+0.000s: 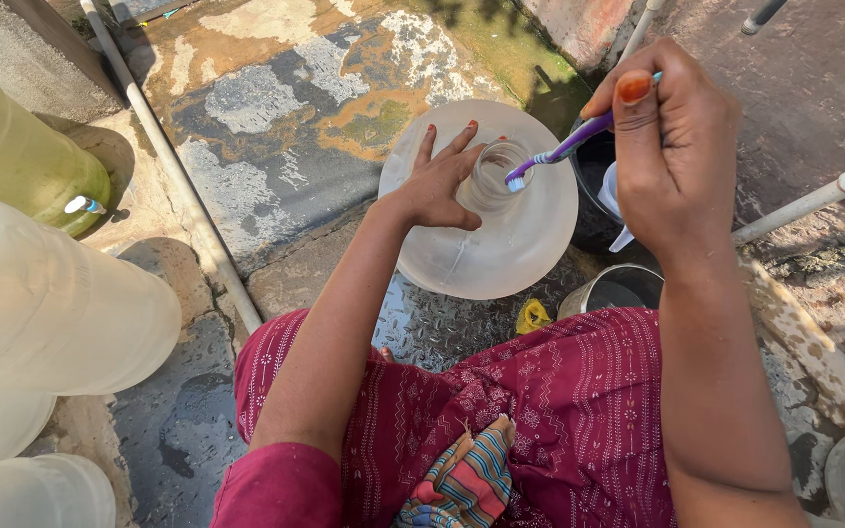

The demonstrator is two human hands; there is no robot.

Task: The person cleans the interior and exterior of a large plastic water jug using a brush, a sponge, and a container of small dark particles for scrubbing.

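A large clear plastic water jar [501,244] stands upright on the wet ground in front of my knees, seen from above. My left hand [439,181] grips its narrow neck [494,174] from the left side. My right hand [672,147] holds a purple toothbrush [564,149] with its white bristle head at the rim of the jar's mouth. My red patterned clothing fills the lower middle of the view.
Several big translucent jars [51,303] stand at the left, one yellowish [12,156]. A white pipe [173,166] runs diagonally across the wet, stained concrete. A dark bucket [594,210] and a metal pot [618,288] sit behind the jar. Another pipe [814,200] crosses at right.
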